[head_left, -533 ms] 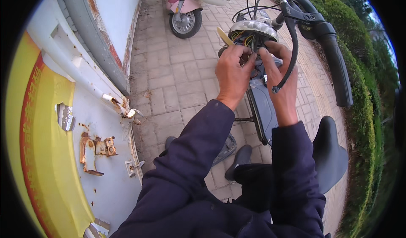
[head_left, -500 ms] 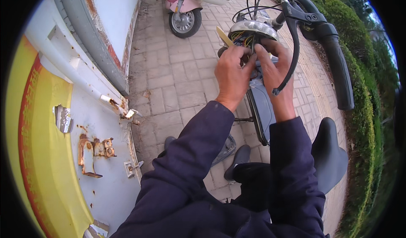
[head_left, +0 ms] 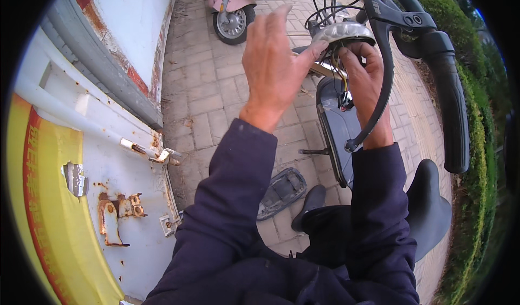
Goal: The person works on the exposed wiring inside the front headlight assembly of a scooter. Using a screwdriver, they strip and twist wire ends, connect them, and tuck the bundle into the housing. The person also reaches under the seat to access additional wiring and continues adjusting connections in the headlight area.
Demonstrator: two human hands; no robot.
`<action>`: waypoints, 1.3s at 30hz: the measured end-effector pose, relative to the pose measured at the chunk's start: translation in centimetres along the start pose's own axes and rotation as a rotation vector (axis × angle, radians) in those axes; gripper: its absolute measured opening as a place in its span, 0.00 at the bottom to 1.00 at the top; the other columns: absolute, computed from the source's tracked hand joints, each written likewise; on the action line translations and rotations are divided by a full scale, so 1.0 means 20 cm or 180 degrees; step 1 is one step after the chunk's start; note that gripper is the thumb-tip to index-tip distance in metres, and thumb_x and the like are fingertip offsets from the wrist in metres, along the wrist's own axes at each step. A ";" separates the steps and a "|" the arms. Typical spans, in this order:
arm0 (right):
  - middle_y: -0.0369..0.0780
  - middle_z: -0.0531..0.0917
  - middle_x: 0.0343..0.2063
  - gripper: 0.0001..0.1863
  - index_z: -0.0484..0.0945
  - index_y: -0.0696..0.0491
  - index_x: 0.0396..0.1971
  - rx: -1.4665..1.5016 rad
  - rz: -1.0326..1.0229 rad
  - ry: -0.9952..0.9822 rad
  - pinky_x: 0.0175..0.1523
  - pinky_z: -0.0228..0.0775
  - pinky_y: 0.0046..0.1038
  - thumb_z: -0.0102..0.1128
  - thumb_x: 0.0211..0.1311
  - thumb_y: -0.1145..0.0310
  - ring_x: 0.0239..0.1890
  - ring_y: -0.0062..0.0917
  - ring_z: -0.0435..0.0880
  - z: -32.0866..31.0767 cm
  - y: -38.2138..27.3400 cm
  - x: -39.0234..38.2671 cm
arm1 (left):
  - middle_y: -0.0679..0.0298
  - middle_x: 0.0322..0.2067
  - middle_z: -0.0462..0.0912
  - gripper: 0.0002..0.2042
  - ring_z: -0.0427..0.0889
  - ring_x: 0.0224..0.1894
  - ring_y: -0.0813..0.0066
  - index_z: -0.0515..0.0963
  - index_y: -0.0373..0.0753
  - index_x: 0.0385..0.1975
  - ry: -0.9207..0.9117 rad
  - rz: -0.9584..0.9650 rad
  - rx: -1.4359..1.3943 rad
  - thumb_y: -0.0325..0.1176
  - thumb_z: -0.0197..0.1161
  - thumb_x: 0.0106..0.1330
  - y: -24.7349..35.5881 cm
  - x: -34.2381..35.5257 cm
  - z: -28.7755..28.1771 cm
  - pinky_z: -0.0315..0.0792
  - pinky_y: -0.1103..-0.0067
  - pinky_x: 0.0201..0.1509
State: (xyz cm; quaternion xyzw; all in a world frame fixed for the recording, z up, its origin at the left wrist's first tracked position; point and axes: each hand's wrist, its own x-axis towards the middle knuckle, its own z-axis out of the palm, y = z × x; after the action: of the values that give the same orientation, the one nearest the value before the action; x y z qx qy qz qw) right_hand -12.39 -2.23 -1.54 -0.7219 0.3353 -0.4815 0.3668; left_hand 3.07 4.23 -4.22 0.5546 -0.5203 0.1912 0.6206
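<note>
My left hand (head_left: 273,69) is raised beside the silver-rimmed headlamp (head_left: 341,31), its fingers stretched up and apart, the thumb at the lamp's lower left edge. My right hand (head_left: 364,83) is curled under the lamp, thumb and forefinger pinched among thin wires (head_left: 340,73); exactly what they grip is hidden. Yellow and dark wires dangle over the grey scooter deck (head_left: 333,123). A tan strip (head_left: 319,72) lies behind the wires. Black cables and the handlebar with brake lever and grip (head_left: 455,104) surround the lamp on the upper right.
A pink scooter (head_left: 233,18) stands at the back. A rusty white door (head_left: 141,251) with a torn yellow banner (head_left: 54,186) lines the left. A dark plastic cover (head_left: 281,194) lies on the paving near my foot. The saddle (head_left: 428,207) is at right, a hedge beyond.
My left hand has come out from among the wires, moving up and left, fingers opening. My right hand stays under the lamp. More dangling wires show, and the view has shifted slightly.
</note>
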 end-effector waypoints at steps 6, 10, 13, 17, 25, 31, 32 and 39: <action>0.28 0.80 0.33 0.04 0.81 0.55 0.37 0.0325 0.0129 -0.0280 0.46 0.66 0.18 0.63 0.70 0.71 0.38 0.12 0.75 -0.05 -0.01 0.02 | 0.62 0.45 0.84 0.22 0.83 0.47 0.58 0.79 0.39 0.54 -0.0768 0.0414 0.0235 0.41 0.71 0.62 -0.01 0.09 0.03 0.77 0.66 0.47; 0.40 0.80 0.47 0.07 0.79 0.60 0.38 -0.1015 -0.0908 -0.0452 0.51 0.71 0.26 0.63 0.68 0.72 0.45 0.26 0.79 -0.03 -0.04 -0.01 | 0.59 0.36 0.84 0.15 0.85 0.36 0.56 0.82 0.40 0.46 -0.0247 0.0392 0.0118 0.38 0.69 0.63 -0.01 0.16 0.08 0.78 0.66 0.37; 0.46 0.78 0.52 0.06 0.77 0.61 0.37 -0.1624 -0.1476 -0.0374 0.52 0.72 0.32 0.62 0.66 0.74 0.47 0.36 0.80 -0.01 -0.08 -0.05 | 0.55 0.35 0.82 0.13 0.84 0.36 0.52 0.80 0.38 0.44 -0.0168 0.0343 0.0087 0.37 0.68 0.64 0.00 0.23 0.11 0.76 0.63 0.37; 0.48 0.77 0.53 0.04 0.77 0.60 0.35 -0.1850 -0.1687 -0.0018 0.52 0.72 0.37 0.62 0.63 0.76 0.51 0.39 0.78 -0.02 -0.10 -0.09 | 0.49 0.41 0.83 0.12 0.83 0.43 0.45 0.79 0.37 0.48 -0.0354 0.0254 -0.0158 0.33 0.63 0.68 0.02 0.30 0.12 0.77 0.60 0.44; 0.41 0.79 0.51 0.10 0.79 0.59 0.42 -0.0529 -0.1182 -0.0183 0.56 0.69 0.29 0.61 0.72 0.67 0.53 0.29 0.76 -0.08 0.02 -0.05 | 0.54 0.30 0.82 0.15 0.83 0.33 0.52 0.77 0.36 0.36 -0.0125 -0.0693 0.0026 0.38 0.73 0.59 0.05 0.26 0.16 0.74 0.63 0.37; 0.42 0.81 0.48 0.08 0.79 0.59 0.41 -0.0752 -0.1217 -0.0047 0.56 0.70 0.33 0.63 0.68 0.71 0.53 0.34 0.77 -0.01 -0.02 -0.06 | 0.60 0.27 0.80 0.16 0.81 0.30 0.56 0.80 0.39 0.23 -0.0041 -0.0763 0.0499 0.44 0.76 0.56 0.05 0.25 0.12 0.73 0.64 0.34; 0.45 0.82 0.47 0.08 0.79 0.59 0.41 -0.0995 -0.1467 0.0031 0.58 0.70 0.36 0.65 0.65 0.73 0.53 0.39 0.77 0.00 -0.03 -0.06 | 0.60 0.28 0.80 0.15 0.81 0.31 0.56 0.81 0.39 0.23 0.0039 -0.0646 0.0720 0.44 0.76 0.56 0.05 0.24 0.12 0.73 0.64 0.34; 0.43 0.84 0.45 0.09 0.80 0.59 0.40 -0.0885 -0.1626 0.0121 0.58 0.69 0.37 0.65 0.61 0.75 0.53 0.41 0.77 0.02 -0.01 -0.06 | 0.56 0.31 0.83 0.12 0.83 0.36 0.53 0.90 0.43 0.33 -0.0365 -0.0761 0.1029 0.44 0.72 0.59 0.08 0.16 0.15 0.75 0.61 0.39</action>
State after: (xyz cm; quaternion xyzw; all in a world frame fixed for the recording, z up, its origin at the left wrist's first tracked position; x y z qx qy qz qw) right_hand -12.44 -1.16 -2.03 -0.8172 0.2123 -0.5211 0.1249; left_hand 1.68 1.04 -1.22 0.7147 -0.4478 0.1654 0.5112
